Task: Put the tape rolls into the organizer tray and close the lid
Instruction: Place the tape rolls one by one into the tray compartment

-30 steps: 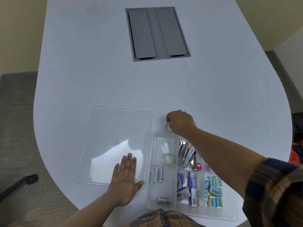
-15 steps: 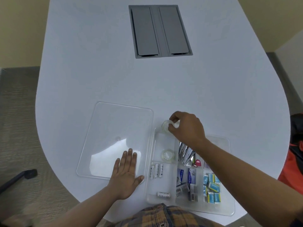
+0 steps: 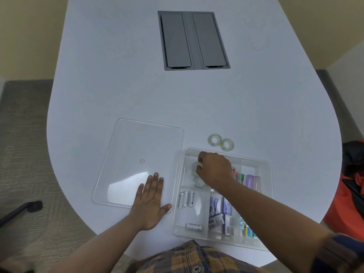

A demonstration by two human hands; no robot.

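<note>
The clear organizer tray (image 3: 268, 174) lies open at the table's near right. My right hand (image 3: 213, 167) is inside its far-left compartment, fingers closed on a clear tape roll (image 3: 194, 168). A second tape roll (image 3: 198, 182) lies in the same compartment just nearer to me. Two more tape rolls (image 3: 215, 139) (image 3: 227, 144) lie side by side on the table just beyond the tray's far rim. The clear lid (image 3: 136, 146) lies flat to the tray's left, and my left hand (image 3: 150, 200) rests palm down on its near right corner, fingers spread.
Batteries (image 3: 186, 198), small boxes (image 3: 220, 211) and coloured items (image 3: 249, 181) fill the tray's other compartments. A grey cable hatch (image 3: 194, 40) is set into the white table (image 3: 122, 89) farther away. An orange and black bag (image 3: 352, 186) is at the right edge.
My right hand lifted a tape roll from the table beyond the tray and carried it down into the far-left compartment, uncovering two rolls on the table. The left hand stayed on the lid.
</note>
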